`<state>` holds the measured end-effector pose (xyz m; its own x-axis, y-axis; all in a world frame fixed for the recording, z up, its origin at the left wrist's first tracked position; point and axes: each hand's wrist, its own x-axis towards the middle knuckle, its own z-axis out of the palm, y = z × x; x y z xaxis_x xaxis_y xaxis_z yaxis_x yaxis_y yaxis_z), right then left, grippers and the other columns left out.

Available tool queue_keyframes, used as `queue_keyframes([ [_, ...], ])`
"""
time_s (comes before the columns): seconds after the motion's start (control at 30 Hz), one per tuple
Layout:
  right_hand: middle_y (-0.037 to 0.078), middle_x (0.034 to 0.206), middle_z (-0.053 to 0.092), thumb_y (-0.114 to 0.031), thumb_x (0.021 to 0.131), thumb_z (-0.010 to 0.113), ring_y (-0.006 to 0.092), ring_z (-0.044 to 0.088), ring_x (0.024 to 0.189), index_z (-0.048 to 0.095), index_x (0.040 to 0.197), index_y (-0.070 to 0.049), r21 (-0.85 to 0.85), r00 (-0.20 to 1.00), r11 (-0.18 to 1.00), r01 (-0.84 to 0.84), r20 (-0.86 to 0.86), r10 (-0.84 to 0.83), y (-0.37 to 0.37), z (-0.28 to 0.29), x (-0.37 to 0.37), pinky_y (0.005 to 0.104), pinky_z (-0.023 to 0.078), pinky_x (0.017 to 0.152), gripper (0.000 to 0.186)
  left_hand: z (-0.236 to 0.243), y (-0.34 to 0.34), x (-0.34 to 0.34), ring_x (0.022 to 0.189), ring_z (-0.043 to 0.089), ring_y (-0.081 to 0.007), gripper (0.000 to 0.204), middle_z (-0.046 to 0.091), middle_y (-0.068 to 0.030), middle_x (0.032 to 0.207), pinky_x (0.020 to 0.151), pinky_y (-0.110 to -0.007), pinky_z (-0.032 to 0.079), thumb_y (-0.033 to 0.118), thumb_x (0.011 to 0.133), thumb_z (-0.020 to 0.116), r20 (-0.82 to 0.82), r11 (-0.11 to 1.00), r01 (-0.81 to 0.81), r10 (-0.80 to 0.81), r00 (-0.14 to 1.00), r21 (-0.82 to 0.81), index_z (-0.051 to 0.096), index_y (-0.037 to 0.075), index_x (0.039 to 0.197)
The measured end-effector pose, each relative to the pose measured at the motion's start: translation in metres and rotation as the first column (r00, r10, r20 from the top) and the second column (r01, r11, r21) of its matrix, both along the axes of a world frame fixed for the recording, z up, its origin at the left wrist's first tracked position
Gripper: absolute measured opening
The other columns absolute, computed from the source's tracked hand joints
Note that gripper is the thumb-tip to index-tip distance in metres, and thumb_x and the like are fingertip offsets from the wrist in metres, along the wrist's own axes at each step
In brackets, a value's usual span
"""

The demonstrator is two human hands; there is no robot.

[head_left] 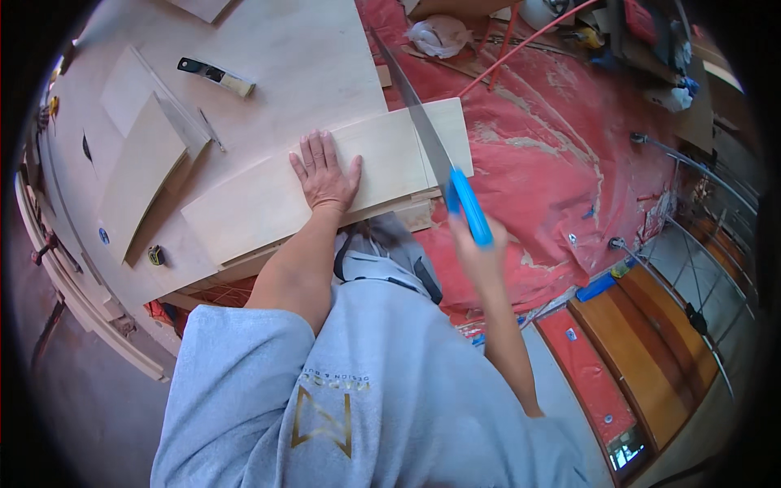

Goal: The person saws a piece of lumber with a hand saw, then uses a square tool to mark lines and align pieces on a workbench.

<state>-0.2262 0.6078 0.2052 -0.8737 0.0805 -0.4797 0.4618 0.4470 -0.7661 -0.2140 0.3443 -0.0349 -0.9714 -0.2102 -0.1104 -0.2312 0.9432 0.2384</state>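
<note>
My left hand (324, 172) lies flat on a long pale plywood board (248, 195), fingers spread and pointing away from me. The board rests on a wide pale worktable (317, 89), and its right end sticks out past the table's edge. In my right hand (482, 248), somewhat blurred, is the blue handle of a handsaw (467, 207). The saw's long blade crosses the board near its right end, close beside a thin line on the wood. How deep the blade sits in the board I cannot tell.
On the table's left are curved wood pieces (150, 167), a pencil-like stick (211, 130), a black-and-pale hand tool (215, 76) and a tape measure (156, 255). A red sheet (537, 195) covers the floor on the right, with metal bars (691, 159) and brown wooden panels (651, 317) beyond.
</note>
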Motion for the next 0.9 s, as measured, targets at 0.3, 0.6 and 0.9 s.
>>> queue_keyframes([
  [0.3, 0.004, 0.065, 0.059, -0.008, 0.099, 0.077, 0.0089, 0.054, 0.061, 0.067, 0.081, 0.001, 0.151, 0.991, 0.988, -0.044, 0.129, 0.025, 0.03, 0.11, 0.074, 0.0334, 0.043, 0.056, 0.023, 0.006, 0.004, -0.002, 0.171, 0.01, -0.0372, 0.1, 0.018, -0.015, 0.183, 0.135, -0.064, 0.001, 0.066, 0.102, 0.056, 0.0, 1.0, -0.009, 0.009, 1.0, -0.007, 0.02, 0.009, 0.176],
  [0.6, 0.002, 0.064, 0.049, -0.018, 0.101, 0.076, 0.0092, 0.047, 0.063, 0.06, 0.078, -0.002, -0.033, 0.999, 0.998, 0.051, -0.004, -0.051, -0.011, -0.034, -0.034, 0.0364, 0.039, 0.056, 0.033, 0.004, 0.01, -0.017, 0.171, 0.01, -0.0363, 0.1, 0.018, -0.0148, 0.183, 0.135, -0.064, 0.001, 0.067, 0.102, 0.057, 0.003, 1.0, 0.018, -0.019, 1.0, 0.025, 0.02, 0.009, 0.176],
  [0.9, 0.005, 0.067, 0.06, -0.007, 0.099, 0.077, 0.0084, 0.053, 0.062, 0.07, 0.088, 0.002, 0.151, 0.977, 0.989, -0.003, 0.209, -0.029, 0.042, 0.161, 0.104, 0.0349, 0.042, 0.056, 0.017, -0.001, 0.004, -0.001, 0.171, 0.008, -0.0363, 0.1, 0.017, -0.0144, 0.184, 0.135, -0.063, 0.0, 0.067, 0.102, 0.057, -0.012, 1.0, -0.006, 0.006, 1.0, 0.012, 0.02, 0.01, 0.176],
])
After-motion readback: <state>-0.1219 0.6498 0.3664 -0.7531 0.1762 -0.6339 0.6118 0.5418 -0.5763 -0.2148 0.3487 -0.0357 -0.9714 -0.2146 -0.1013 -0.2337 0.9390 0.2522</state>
